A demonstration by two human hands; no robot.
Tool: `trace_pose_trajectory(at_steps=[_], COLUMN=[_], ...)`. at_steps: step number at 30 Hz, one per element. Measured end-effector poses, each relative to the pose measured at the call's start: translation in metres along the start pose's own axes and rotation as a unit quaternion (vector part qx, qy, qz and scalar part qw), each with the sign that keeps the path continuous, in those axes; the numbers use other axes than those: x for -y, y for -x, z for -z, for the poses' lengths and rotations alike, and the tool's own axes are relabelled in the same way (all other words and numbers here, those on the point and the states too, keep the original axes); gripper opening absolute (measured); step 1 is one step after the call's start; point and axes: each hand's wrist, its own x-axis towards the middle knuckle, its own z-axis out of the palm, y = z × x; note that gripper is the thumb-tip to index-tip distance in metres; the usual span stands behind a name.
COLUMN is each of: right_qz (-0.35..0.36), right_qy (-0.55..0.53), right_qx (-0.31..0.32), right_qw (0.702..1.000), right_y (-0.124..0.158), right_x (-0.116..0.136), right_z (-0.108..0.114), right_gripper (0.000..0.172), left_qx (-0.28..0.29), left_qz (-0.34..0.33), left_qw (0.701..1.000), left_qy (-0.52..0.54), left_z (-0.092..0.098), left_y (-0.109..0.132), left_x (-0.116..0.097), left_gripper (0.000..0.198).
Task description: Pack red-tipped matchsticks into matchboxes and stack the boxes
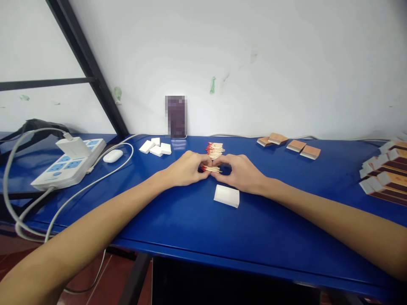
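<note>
My left hand (187, 168) and my right hand (240, 173) meet at the middle of the blue table (190, 228). Both are closed in a pinch on a small bundle of red-tipped matches (211, 168) held between their fingertips. A loose pile of matches (215, 149) lies just behind the hands. A white matchbox tray (226, 196) rests on the table just in front of my right hand.
Several white trays (155, 148) lie at the back left. Brown matchbox sleeves (289, 144) sit at the back right, and stacked matchboxes (386, 173) at the far right. A power strip (68, 163), cables and a white earbud case (112, 156) occupy the left. A phone (176, 116) leans on the wall.
</note>
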Motion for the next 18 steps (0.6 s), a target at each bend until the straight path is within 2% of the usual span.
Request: trace_pose_trajectory(at_steps=[9,13,18], right_qz=[-0.010,0.013,0.029], right_qy=[-0.025,0.000,0.031], right_qx=[-0.005,-0.002,0.006], right_qw=[1.000,1.000,0.999], right_y=[0.0012,0.0017,0.0014], right_x=[-0.0011,-0.0046,-0.0064], right_z=[0.0012,-0.0002,-0.0007], right_gripper=[0.016,0.012,0.010], left_qx=[-0.010,-0.007,-0.008], left_qz=[-0.013,-0.008,-0.007], left_qw=[1.000,1.000,1.000], left_qy=[0.024,0.021,-0.012], left_z=[-0.0004,0.0005,0.0004], left_y=[0.0008,0.0009,0.0004], left_x=[-0.0006,-0.0004,0.0008], left_gripper=[0.014,0.018,0.011])
